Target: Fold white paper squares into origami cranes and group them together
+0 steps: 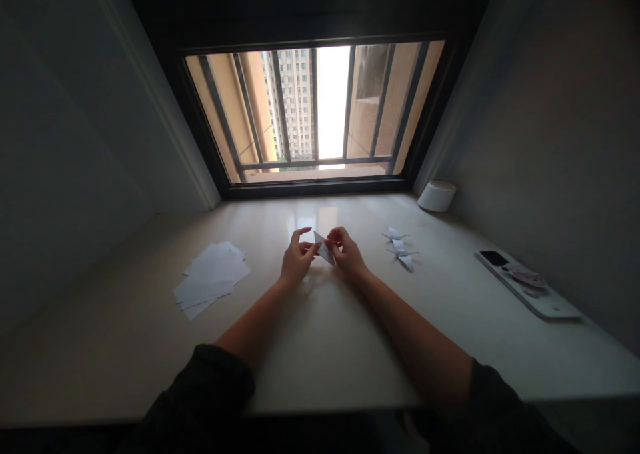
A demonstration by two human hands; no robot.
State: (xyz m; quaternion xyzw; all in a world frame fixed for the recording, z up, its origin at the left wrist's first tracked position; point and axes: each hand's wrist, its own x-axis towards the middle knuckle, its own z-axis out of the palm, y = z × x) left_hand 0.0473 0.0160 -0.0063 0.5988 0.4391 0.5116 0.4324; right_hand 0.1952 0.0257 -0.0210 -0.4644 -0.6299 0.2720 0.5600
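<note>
A small folded piece of white paper [324,247] is held between both hands above the pale stone sill [320,321]. My left hand [297,259] pinches its left side with thumb and fingers. My right hand [347,253] grips its right side with curled fingers. Both forearms reach forward from dark sleeves.
A loose stack of white paper sheets [211,278] lies to the left. Two folded paper cranes [400,247] sit to the right. A white round container [437,195] stands by the window corner. A white phone [527,284] lies at the far right. A barred window [315,111] is ahead.
</note>
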